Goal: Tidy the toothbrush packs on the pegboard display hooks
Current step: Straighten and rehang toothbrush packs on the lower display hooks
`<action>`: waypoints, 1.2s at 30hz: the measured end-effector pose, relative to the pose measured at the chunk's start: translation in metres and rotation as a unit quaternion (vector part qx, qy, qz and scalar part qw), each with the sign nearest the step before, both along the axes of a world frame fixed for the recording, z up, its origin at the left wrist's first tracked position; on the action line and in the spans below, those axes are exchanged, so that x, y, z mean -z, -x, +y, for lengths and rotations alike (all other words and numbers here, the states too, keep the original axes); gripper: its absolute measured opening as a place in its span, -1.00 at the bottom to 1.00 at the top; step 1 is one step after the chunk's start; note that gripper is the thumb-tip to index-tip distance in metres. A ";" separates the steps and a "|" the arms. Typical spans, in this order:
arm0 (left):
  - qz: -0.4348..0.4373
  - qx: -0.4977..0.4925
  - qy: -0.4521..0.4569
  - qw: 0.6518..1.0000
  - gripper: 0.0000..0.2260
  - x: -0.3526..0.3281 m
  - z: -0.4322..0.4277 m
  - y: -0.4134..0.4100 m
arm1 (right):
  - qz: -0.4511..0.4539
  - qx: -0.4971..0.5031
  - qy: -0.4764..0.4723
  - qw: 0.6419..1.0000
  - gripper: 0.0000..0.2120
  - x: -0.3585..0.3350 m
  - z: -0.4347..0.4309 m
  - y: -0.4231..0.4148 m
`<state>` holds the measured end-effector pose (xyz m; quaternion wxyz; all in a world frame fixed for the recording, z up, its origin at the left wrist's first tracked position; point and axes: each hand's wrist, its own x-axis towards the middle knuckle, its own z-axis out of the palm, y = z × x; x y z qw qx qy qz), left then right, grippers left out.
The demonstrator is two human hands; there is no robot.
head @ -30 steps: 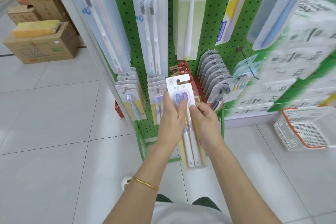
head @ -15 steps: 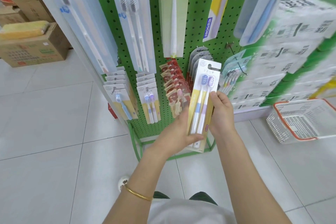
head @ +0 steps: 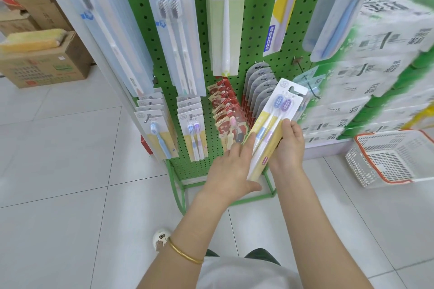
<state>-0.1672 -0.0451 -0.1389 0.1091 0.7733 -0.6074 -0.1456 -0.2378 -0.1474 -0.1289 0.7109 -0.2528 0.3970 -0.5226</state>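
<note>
A held pack [head: 274, 129] of 2 toothbrushes is kept in front of the lower part of the green pegboard [head: 256, 19], tilted with its hang-hole end to the far right. Its card is white at the top and yellow below; 1 blue and 1 purple brush head are seen. Its right edge is gripped by the right hand [head: 287, 148], and its left edge is touched by the straight fingers [head: 248, 146] of the left hand [head: 231, 171]. On the lower hooks, 4 rows are hung, from left to right: blue single-brush packs [head: 159, 138], small 2-brush packs [head: 193, 134], red packs [head: 227, 119], grey packs [head: 258, 91]. Long clear packs [head: 173, 30] are hung above them.
</note>
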 end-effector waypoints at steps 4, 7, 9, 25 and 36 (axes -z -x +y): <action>0.001 -0.005 -0.003 1.000 -0.05 -0.001 0.000 -0.004 | -0.046 -0.031 -0.007 0.998 -0.85 -0.003 0.004 0.001; 0.103 -0.020 -0.039 0.994 -0.09 -0.007 0.001 -0.010 | -0.004 -0.097 0.022 0.995 -0.91 0.000 0.003 0.004; 0.217 -0.032 -0.055 0.974 -0.16 -0.008 0.002 -0.015 | 0.015 -0.149 0.032 0.988 -0.90 0.002 0.002 0.006; 0.477 -0.195 0.021 0.857 -0.89 -0.005 0.002 -0.025 | 0.104 -0.201 0.144 0.963 -0.74 -0.003 0.009 0.007; 0.462 -0.246 0.230 0.820 -0.81 -0.044 -0.011 -0.048 | 0.085 -0.328 0.184 0.923 -0.76 0.010 0.014 0.010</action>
